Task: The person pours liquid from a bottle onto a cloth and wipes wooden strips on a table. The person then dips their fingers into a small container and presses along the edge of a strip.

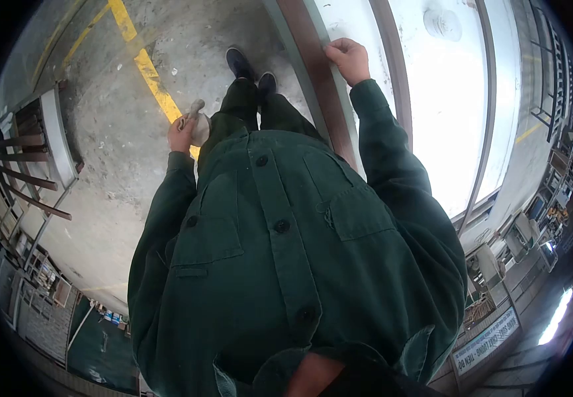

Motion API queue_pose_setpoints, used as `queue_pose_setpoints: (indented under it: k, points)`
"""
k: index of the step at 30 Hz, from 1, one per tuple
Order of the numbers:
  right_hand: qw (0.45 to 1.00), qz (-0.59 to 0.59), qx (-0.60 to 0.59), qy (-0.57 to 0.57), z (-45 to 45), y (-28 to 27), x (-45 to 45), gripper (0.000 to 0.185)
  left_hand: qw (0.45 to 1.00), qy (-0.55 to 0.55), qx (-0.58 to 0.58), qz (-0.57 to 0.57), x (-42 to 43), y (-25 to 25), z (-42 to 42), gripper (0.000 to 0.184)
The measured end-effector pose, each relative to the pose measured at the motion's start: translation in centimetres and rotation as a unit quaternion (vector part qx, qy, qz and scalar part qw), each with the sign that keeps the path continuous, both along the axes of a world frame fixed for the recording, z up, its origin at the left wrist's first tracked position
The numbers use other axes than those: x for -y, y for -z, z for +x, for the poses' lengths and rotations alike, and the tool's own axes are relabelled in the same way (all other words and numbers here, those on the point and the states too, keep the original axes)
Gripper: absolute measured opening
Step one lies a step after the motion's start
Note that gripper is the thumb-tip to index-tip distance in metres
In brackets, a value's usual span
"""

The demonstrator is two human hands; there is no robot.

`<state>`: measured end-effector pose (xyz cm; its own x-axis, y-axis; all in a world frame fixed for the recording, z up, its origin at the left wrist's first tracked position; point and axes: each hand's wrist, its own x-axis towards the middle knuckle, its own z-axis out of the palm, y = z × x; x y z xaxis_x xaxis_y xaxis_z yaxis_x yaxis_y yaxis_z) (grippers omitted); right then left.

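Observation:
At the left of my body, my left hand [180, 133] is closed round a pale grey object [200, 128] with a rounded part and a knobbed end; whether it is cloth or something stiffer I cannot tell. My right hand [350, 61] is over the white panel [359, 23], its fingers curled and thumb and forefinger pressed together. Its fingertips are at the edge of a long brown strip [316, 66]. Anything between those fingers is too small to make out.
Both shoes [240, 64] stand on the concrete floor [101, 185], near a yellow painted line [154, 83]. More brown strips [392, 53] cross the white surface. A rack with brown bars [28, 175] stands at the left. At the lower right hangs a sign [488, 341].

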<state>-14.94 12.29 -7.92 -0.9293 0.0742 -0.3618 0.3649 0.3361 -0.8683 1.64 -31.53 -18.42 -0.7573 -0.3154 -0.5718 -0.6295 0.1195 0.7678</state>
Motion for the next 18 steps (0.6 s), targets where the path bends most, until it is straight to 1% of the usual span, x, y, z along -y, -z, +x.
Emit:
queue_pose_setpoints:
  k: [3, 6, 9, 14, 16, 18]
  points:
    - [1.000, 0.017, -0.012, -0.014, -2.1, 0.1, 0.5, 0.018, 0.999, -0.023, 0.002, 0.031, 0.1, 0.0, -0.1, 0.029]
    - [0.999, 0.031, -0.024, -0.026, -4.1, 0.5, 0.9, 0.020, 1.000, -0.008, 0.015, -0.010, -0.1, -0.6, -0.5, 0.028]
    - [0.997, 0.048, -0.031, -0.043, -6.4, 0.1, 1.6, 0.021, 0.999, -0.017, 0.016, -0.027, -0.3, -1.4, -1.4, 0.026]
    - [0.995, 0.068, -0.032, -0.065, -9.9, -0.1, 2.6, 0.022, 0.998, -0.056, 0.022, 0.009, -0.5, -1.9, -2.2, 0.026]
    - [0.997, 0.033, -0.024, -0.071, -11.4, 0.8, 2.4, 0.021, 0.998, -0.060, 0.023, 0.010, -0.4, -1.9, -2.6, 0.026]
    - [0.997, -0.018, -0.013, -0.071, -12.6, 0.4, 2.8, 0.019, 0.998, -0.062, 0.025, 0.006, -0.4, -2.1, -2.8, 0.026]
